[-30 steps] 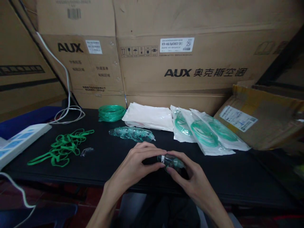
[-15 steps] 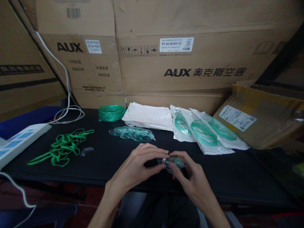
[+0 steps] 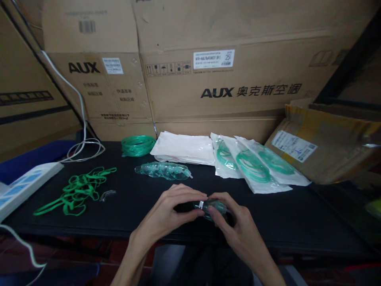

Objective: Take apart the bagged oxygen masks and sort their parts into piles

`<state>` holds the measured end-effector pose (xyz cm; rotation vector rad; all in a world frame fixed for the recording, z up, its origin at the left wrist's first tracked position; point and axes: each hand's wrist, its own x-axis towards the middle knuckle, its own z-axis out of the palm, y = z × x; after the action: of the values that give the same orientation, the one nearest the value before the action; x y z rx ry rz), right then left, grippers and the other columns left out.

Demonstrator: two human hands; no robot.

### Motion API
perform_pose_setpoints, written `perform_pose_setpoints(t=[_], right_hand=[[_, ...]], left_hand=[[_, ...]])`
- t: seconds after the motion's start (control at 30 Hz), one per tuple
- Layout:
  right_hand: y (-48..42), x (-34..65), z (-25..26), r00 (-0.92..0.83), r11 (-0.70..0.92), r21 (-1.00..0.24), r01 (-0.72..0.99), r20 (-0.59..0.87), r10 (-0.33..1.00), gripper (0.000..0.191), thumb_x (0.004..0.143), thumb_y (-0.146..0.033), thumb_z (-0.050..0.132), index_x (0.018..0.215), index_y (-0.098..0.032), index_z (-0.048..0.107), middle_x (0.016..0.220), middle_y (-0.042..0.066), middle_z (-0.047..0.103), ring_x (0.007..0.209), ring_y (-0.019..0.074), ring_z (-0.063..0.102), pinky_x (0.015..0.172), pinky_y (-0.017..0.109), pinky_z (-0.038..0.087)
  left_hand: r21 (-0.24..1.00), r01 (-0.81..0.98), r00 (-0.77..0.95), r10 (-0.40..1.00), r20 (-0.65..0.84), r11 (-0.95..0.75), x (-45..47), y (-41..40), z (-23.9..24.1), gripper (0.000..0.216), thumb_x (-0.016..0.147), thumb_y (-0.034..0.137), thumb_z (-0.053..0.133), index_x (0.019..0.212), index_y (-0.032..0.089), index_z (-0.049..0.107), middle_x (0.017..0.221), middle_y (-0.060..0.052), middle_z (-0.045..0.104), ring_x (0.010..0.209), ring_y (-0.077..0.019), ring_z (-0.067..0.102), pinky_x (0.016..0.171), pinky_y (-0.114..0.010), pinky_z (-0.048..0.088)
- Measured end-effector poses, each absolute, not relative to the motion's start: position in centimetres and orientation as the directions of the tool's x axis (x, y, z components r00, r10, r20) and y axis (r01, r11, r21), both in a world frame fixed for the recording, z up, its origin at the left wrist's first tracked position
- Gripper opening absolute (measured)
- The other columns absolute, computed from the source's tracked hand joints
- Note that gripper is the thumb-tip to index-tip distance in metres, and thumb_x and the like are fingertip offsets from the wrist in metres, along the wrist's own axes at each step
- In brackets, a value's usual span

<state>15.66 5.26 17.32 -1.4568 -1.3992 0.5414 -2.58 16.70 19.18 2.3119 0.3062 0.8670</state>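
Pinching a small, clear green-tinted mask (image 3: 214, 206) between both hands at the near edge of a black table (image 3: 297, 222), just right of centre. Closing the left hand (image 3: 171, 208) over the mask's left end from above, fingertips curled down beside a small silver clip (image 3: 201, 204) there. Cupping the right end with the right hand (image 3: 235, 226), thumb on top, fingers wrapped around and partly hiding the piece. Held low over the tabletop; impossible to tell whether touching it.

Spread just beyond the hands: a nested stack of clear masks (image 3: 162, 171) lying on its side. Ranged along the far edge, from left to right: a coil of green tubing (image 3: 137, 145), a flat pile of white pouches (image 3: 184, 147), and three overlapping sealed bags (image 3: 253, 167), each showing green tubing inside. Scattered on the left side of the table: a loose tangle of green elastic straps (image 3: 74, 190), with a small clear piece (image 3: 107, 194) just right of it. Resting at the far left: a white power strip (image 3: 24, 186), with a white cable (image 3: 85, 146) looped near the far-left corner. Stacked behind the table: large cardboard boxes (image 3: 238, 79) printed AUX. Leaning at the right, beside the sealed bags: a tilted cardboard carton (image 3: 330, 151) with a white label.
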Motion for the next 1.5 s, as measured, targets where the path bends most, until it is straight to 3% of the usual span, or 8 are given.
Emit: perform_pose_setpoints(t=[0.33,0.57,0.73,0.93,1.17,1.3,1.5], right_hand=[[5.0,15.7,17.0,0.221,0.185,-0.836,0.516,0.339,0.915,0.017,0.098,-0.04,0.06,0.104,-0.025,0.063,0.085,0.0,0.075,0.074,0.0171,0.072,0.067,0.023,0.052],[5.2,15.7,17.1,0.25,0.15,-0.821,0.551,0.334,0.909,0.022,0.097,-0.045,0.06,0.103,-0.025,0.066,0.084,0.001,0.077,0.072,0.0193,0.074,0.062,0.024,0.053],[5.4,16.0,16.5,0.252,0.195,-0.791,0.58,0.401,0.881,0.023,0.094,-0.046,0.064,0.103,-0.026,0.067,0.084,0.001,0.079,0.069,0.0196,0.076,0.059,0.023,0.055],[5.4,16.3,15.9,0.223,0.185,-0.762,0.621,0.397,0.89,0.023,0.095,-0.045,0.061,0.107,-0.026,0.067,0.088,0.0,0.081,0.073,0.0174,0.078,0.062,0.019,0.056],[5.3,16.3,15.8,0.21,0.18,-0.738,0.651,0.402,0.891,0.023,0.096,-0.045,0.061,0.108,-0.027,0.066,0.089,-0.001,0.081,0.074,0.0153,0.078,0.064,0.016,0.056],[5.3,16.4,16.0,0.202,0.184,-0.734,0.654,0.404,0.892,0.023,0.096,-0.044,0.06,0.109,-0.026,0.066,0.092,0.0,0.081,0.078,0.0168,0.08,0.064,0.016,0.057],[5.4,16.4,16.1,0.203,0.195,-0.731,0.654,0.418,0.886,0.02,0.096,-0.042,0.06,0.108,-0.027,0.066,0.092,-0.002,0.082,0.08,0.0154,0.079,0.066,0.014,0.056]], left_hand=[[0.641,-0.023,0.674,0.461,0.577,-0.768,-2.7,16.5,19.3,0.027,0.085,0.02,0.082,0.111,0.024,0.076,0.111,-0.004,0.081,0.103,-0.021,0.073,0.095,-0.035,0.054],[0.791,0.142,0.603,0.685,0.407,-0.595,-6.1,17.0,19.1,0.028,0.09,0.031,0.078,0.116,0.024,0.073,0.114,-0.005,0.077,0.106,-0.0205,0.071,0.095,-0.031,0.054],[0.676,0.338,0.63,0.691,0.354,-0.654,-10.1,17.4,18.6,0.018,0.095,0.036,0.071,0.108,0.024,0.073,0.113,-0.006,0.075,0.109,-0.0213,0.068,0.101,-0.035,0.05],[0.445,0.582,0.572,0.731,0.371,-0.681,-16.0,18.9,17.6,0.021,0.095,0.044,0.068,0.092,0.023,0.07,0.113,-0.006,0.074,0.109,-0.0237,0.066,0.101,-0.041,0.049],[0.254,0.768,0.484,0.792,0.372,-0.588,-21.2,20.4,17.7,0.047,0.093,0.059,0.065,0.132,0.033,0.067,0.121,-0.006,0.069,0.112,-0.0263,0.065,0.101,-0.042,0.052],[0.195,0.796,0.478,0.793,0.377,-0.572,-22.8,20.9,17.6,0.05,0.096,0.06,0.058,0.137,0.034,0.066,0.124,-0.007,0.069,0.115,-0.0273,0.065,0.103,-0.042,0.052],[0.116,0.841,0.453,0.805,0.383,-0.529,-23.0,21.0,18.2,0.057,0.096,0.058,0.056,0.142,0.023,0.059,0.137,-0.01,0.067,0.124,-0.0322,0.059,0.106,-0.049,0.046]])
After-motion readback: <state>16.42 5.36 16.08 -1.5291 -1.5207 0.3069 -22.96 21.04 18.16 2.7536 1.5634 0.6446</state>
